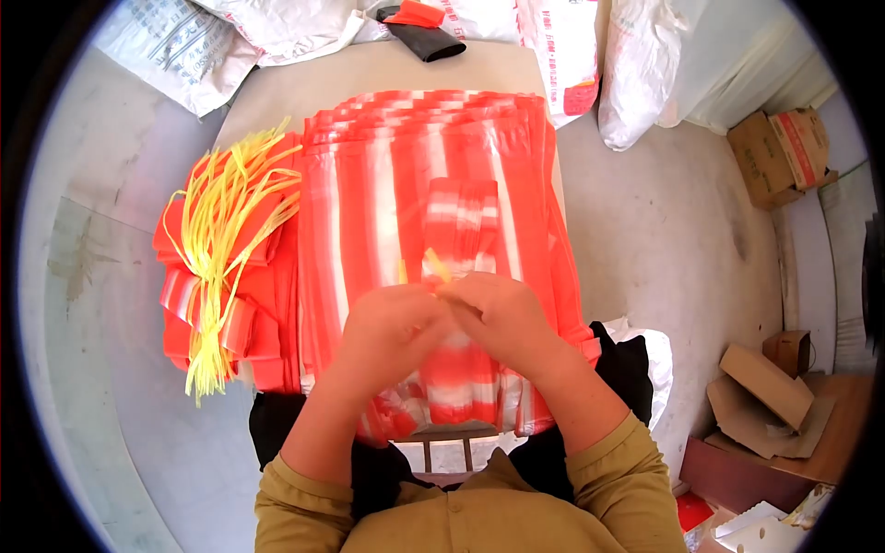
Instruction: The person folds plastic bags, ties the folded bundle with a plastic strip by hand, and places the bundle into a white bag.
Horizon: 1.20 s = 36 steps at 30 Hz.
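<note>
My left hand (396, 327) and my right hand (493, 313) meet over a folded red-and-white striped bundle (463, 217). Both hands are closed, pinching a short yellow strip (437, 265) whose ends stick up between the fingers. The strip sits around the middle of the bundle, partly hidden by my hands. Under the bundle lies a wide stack of red-and-white striped plastic sheets (369, 184). To the left, a bunch of loose yellow strips (217, 267) rests on more folded red bundles (263, 327).
White sacks (189, 51) line the far edge of the beige table (286, 78), with a black roll (427, 41) and a red piece before them. Cardboard boxes (779, 157) stand at the right wall. An open carton (761, 405) lies at lower right.
</note>
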Each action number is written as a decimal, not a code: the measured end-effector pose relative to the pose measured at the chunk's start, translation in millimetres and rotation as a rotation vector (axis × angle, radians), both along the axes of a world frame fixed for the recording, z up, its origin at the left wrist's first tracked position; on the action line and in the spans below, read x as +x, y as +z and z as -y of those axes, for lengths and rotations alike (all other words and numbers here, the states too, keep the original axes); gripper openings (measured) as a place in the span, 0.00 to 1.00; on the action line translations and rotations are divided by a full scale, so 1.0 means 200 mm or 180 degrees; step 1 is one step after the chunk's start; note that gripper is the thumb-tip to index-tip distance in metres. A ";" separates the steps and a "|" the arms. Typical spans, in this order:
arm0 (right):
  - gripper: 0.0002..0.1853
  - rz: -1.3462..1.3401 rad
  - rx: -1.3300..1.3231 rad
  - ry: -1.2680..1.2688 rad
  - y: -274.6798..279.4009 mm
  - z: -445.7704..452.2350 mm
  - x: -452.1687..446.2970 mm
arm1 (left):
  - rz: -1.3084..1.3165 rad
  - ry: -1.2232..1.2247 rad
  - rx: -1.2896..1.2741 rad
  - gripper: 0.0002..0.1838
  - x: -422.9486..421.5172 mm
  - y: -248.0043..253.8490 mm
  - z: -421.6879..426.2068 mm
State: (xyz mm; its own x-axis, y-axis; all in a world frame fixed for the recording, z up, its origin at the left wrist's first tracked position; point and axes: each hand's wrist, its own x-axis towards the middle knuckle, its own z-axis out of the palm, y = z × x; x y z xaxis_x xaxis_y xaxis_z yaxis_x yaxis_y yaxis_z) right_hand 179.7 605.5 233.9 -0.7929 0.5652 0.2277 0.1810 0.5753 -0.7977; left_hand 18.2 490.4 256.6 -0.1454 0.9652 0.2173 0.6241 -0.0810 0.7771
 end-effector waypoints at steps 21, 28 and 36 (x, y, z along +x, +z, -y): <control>0.12 0.0093 -0.0617 -0.0041 0.04 0.01 0.03 | 0.1057 0.1031 -0.0324 0.04 0.08 -0.11 -0.03; 0.16 -0.0397 0.1180 0.0044 -0.01 0.01 0.00 | 0.1057 0.1204 -0.0614 0.04 0.07 -0.11 -0.02; 0.12 -0.0402 0.0862 -0.0141 -0.02 0.00 -0.01 | -0.0126 0.0832 0.0059 0.07 0.09 -0.10 -0.01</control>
State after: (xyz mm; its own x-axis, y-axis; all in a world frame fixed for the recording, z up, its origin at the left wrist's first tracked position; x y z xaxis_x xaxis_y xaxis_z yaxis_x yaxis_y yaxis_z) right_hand 178.3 605.0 230.3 -0.7246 0.5038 0.4702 0.1198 0.7639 -0.6341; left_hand 35.5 492.4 237.1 -0.3804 0.8918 0.2450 0.6556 0.0731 0.7515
